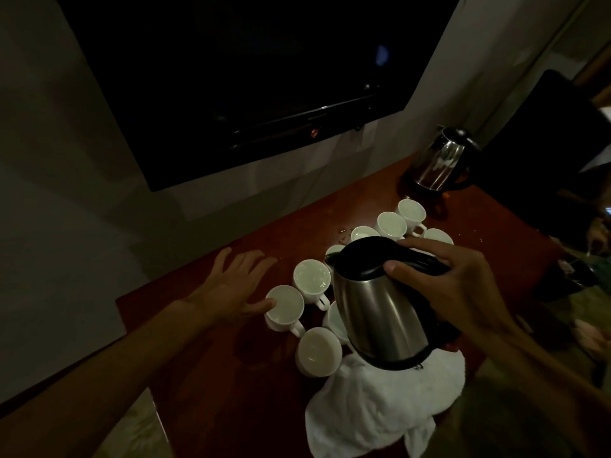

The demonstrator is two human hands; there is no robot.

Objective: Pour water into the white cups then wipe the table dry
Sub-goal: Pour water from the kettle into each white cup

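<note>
Steel kettle (380, 309), tilted, black handle gripped by the right hand (463, 285); white cups (312, 277) cluster below-left of that grip. Left hand (238, 285) spread, thumb against the leftmost cup (285, 307). Bare table (205, 375) extends leftward to its edge; towel (380, 401) beneath the kettle.

White cups (312, 278), white towel (386, 401), steel/blk kettle (377, 309), red-brown table (205, 375).

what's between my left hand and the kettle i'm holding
Two things, in the head view: the near cup by the thumb of the left hand, and the far cup next to the kettle that the right hand holds.
</note>
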